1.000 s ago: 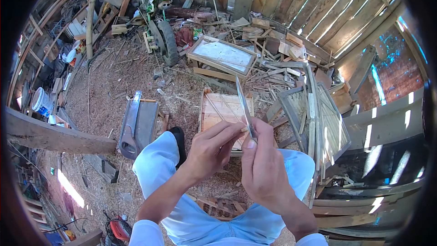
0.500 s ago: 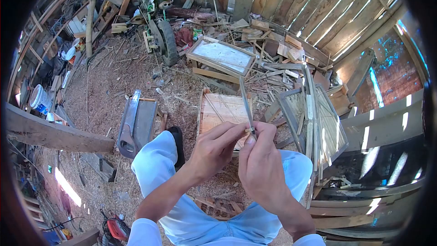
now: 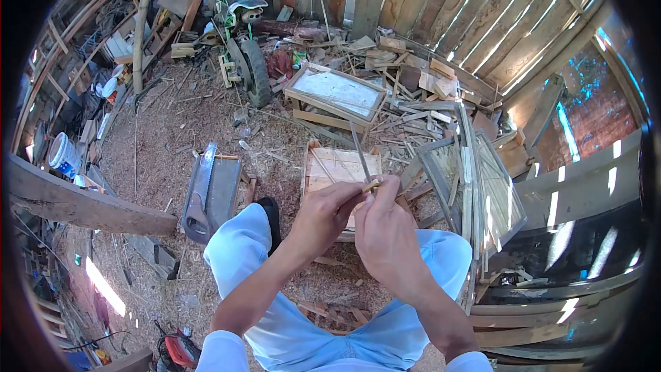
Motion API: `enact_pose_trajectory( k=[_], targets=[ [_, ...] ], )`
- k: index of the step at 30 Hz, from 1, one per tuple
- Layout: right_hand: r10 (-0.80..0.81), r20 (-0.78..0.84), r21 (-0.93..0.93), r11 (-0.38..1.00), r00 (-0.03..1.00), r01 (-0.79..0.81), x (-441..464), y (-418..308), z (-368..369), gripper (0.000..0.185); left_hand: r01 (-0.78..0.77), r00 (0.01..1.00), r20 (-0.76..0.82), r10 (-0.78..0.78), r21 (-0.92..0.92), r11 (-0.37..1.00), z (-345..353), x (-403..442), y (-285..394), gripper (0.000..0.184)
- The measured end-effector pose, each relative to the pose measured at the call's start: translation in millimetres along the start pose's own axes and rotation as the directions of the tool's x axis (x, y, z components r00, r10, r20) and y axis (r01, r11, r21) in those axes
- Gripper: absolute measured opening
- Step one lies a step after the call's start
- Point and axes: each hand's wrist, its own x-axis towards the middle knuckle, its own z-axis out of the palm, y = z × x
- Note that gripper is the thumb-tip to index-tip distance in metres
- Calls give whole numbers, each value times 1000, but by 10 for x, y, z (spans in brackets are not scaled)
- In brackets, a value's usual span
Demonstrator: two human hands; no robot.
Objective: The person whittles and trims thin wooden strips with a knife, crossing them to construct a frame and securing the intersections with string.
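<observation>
My left hand (image 3: 323, 217) is closed, with its fingertips pinching a small pale piece of wood (image 3: 372, 184). Beside it, my right hand (image 3: 387, 234) is closed around the lower end of a long, thin knife (image 3: 361, 151). The blade points away from me and leans left, touching or very close to the wood; the knife's handle is hidden in the fingers. Both hands meet above my knees, over a shallow wooden box (image 3: 341, 165) on the ground.
A handsaw (image 3: 200, 193) lies on a dark low bench (image 3: 222, 189) to the left. Ahead are a framed white-topped stand (image 3: 337, 89), wood scraps (image 3: 413, 76) and a wheeled machine (image 3: 253, 72). Framed panels (image 3: 482, 179) lean at right; a red power tool (image 3: 180, 350) sits lower left.
The knife has tilted further left, its tip shifting left and slightly down. My hands have moved slightly, still together, and the small wood piece has turned. The whole view has shifted a little.
</observation>
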Motion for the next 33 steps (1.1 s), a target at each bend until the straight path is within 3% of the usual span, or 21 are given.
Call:
enact_pose_trajectory(
  k=[2, 4, 6, 9, 10, 12, 13, 15, 16, 18, 19, 22, 26, 28, 29, 31, 33],
  targets=[
    [-10, -30, -31, 999, 1000, 9, 0, 33, 21, 26, 19, 1000, -15, -19, -26, 999, 1, 21, -53, 22],
    [-8, -58, -57, 998, 998, 5, 2, 84, 70, 26, 106, 992, -44, -115, -169, 980, -19, 54, -108, 26],
    [49, 49, -18, 999, 998, -48, 51, 145, 130, 27, 81, 995, -54, -89, -134, 988, -129, 98, -11, 33],
    [78, 91, 26, 996, 993, -81, 88, 141, 115, 31, -118, 968, -223, 116, 4, 993, -281, 223, 223, 33],
    [72, 88, 34, 997, 994, -75, 105, 152, 132, 31, -122, 968, -221, 122, 14, 992, -286, 280, 225, 33],
    [57, 116, 43, 997, 992, -62, 122, 183, 173, 30, -243, 953, -112, 282, 276, 930, -286, 361, 220, 32],
    [51, 111, 45, 997, 993, -57, 108, 180, 158, 30, -215, 951, -150, 271, 311, 926, -263, 399, 272, 22],
    [-2, -44, 175, 985, 999, 9, 39, 184, 156, 27, -179, 958, -166, 233, 288, 941, -288, 446, 212, 19],
    [-3, -48, 180, 984, 999, 12, -5, 207, 204, 27, -135, 966, -180, 185, 260, 956, -304, 462, 175, 17],
    [99, -18, -60, 993, 995, -99, -80, 297, 340, 19, -165, 958, -182, 220, 277, 947, -288, 483, 196, 14],
    [81, -96, -79, 993, 992, -89, -97, 324, 391, 17, -144, 963, -192, 187, 217, 966, -253, 478, 233, 14],
    [49, -90, 61, 997, 995, -43, -129, 411, 463, 17, -116, 971, -192, 144, 151, 982, -217, 475, 254, 13],
    [64, -93, 86, 995, 994, -56, -212, 564, 604, 18, -103, 978, -164, 126, 145, 984, -221, 488, 326, 11],
    [-42, -99, 23, 999, 994, 44, -255, 708, 714, 17, -103, 978, -164, 126, 140, 985, -216, 490, 299, 10],
    [-39, -102, 25, 999, 994, 42, -291, 718, 739, 17, -106, 978, -165, 127, 132, 986, -210, 495, 285, 10],
    [78, 18, 288, 954, 997, -79, -296, 753, 756, 14, -112, 975, -176, 135, 137, 984, -205, 509, 252, 10],
    [109, 29, 243, 963, 994, -113, -277, 798, 845, 16, -104, 977, -170, 129, 147, 984, -223, 483, 234, 9]
  ],
)
